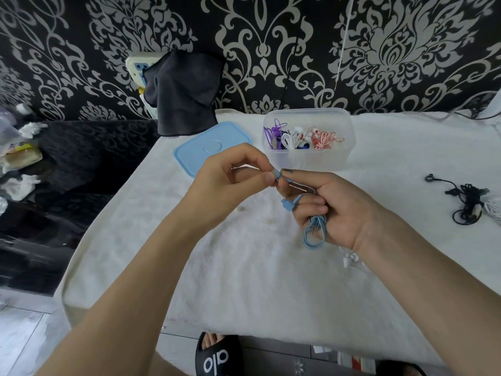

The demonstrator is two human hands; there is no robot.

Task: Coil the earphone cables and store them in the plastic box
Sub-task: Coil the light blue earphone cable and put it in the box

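The right hand (339,210) held a grip closed around the blue earphone cable (314,232), whose coiled loops hung below the curled fingers, clear of the white-covered surface (244,267). The left hand (230,175) pinched the free end of that cable, a blue earbud or plug by the look of it, between thumb and fingertips, right against the right index fingertip. A short run of cable stretched between the two hands, and another small blue piece stuck out beside the right fingers.

The step in hand looked like finishing the coil: winding or tucking the last tail so the loops would not spring apart. Doing it well probably meant keeping the right grip firm on the bundle while the left led the tail snugly around its waist, without pulling hard enough to kink the thin wire.

Beyond the hands, the plastic box (309,158) stood open on the surface, holding purple, white and red-striped coils. Its blue lid (200,150) lay just beside it on the left. A black earphone set (466,202) lay uncoiled, well apart to the right, and a white earbud (349,260) showed under the right wrist.
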